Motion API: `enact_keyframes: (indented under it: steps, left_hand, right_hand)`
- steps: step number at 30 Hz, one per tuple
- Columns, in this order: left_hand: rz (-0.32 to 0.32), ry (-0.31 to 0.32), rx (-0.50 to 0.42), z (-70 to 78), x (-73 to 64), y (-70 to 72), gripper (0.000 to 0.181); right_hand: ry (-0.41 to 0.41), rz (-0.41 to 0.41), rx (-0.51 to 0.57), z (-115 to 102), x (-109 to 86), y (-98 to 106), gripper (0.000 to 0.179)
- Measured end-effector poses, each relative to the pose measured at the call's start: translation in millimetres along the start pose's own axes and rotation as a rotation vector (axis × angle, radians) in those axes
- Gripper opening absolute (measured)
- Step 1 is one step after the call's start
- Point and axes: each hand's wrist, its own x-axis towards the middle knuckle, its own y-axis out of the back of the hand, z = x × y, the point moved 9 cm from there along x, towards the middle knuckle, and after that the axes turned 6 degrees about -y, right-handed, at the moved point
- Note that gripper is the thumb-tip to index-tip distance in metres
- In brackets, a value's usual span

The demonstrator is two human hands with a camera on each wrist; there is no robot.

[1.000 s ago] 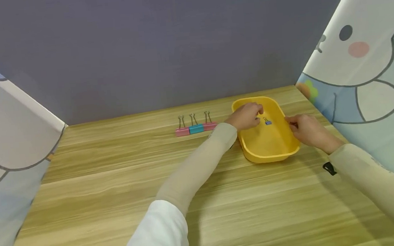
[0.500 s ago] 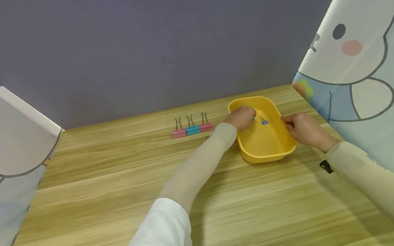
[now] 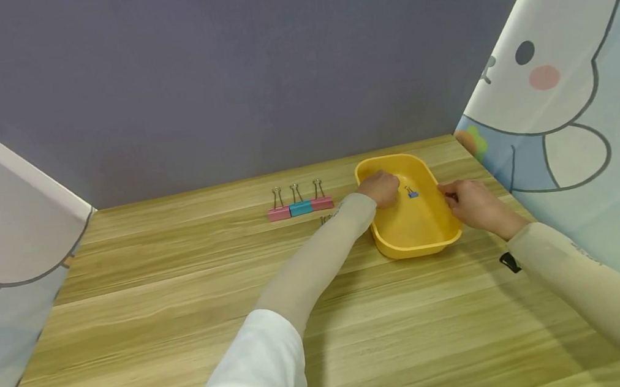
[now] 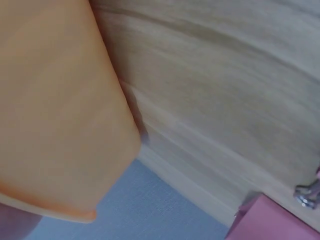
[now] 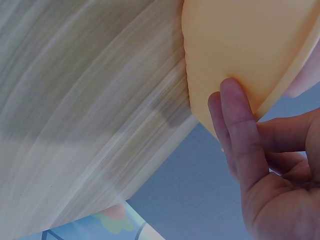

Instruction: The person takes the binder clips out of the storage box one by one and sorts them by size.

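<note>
A yellow plastic bin (image 3: pixel 417 248) stands at the back right of the table. My left hand (image 3: pixel 380 188) reaches over its left wall, the back of the hand towards the head camera; the fingertips are hidden. Beside that hand a small blue binder clip (image 3: pixel 412 194) lies on the bin's floor. My right hand (image 3: pixel 474 204) pinches the bin's right wall; in the right wrist view its fingers (image 5: pixel 239 120) lie against the outside. The left wrist view shows mainly the bin's outer side (image 4: pixel 60 100).
Left of the bin, a pink binder clip (image 3: pixel 279 213), a blue one (image 3: pixel 301 208) and another pink one (image 3: pixel 322 203) stand in a row. Wire handles (image 3: pixel 326 219) show beside the left sleeve. A black object (image 3: pixel 510 262) lies by the right wrist. A dark panel (image 3: pixel 256 81) rises behind the table.
My left fingertips, which had a bit of blue beside them half a second ago, are now out of sight behind the hand. The right hand stays on the bin. The whole head view shifts slightly.
</note>
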Motion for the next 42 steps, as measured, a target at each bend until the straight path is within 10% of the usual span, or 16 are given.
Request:
enact_keyframes:
  steps: [26, 42]
  left_hand:
    - [0.071, 0.015, 0.038, -0.6, -1.2, 1.6, 0.02]
    - [0.225, -0.159, -0.016, 8.6, -2.6, 24.1, 0.021]
  right_hand:
    - [-0.002, -0.018, 0.012, -5, 0.5, -2, 0.035]
    - [0.031, 0.007, -0.007, -7, 7.2, -2, 0.033]
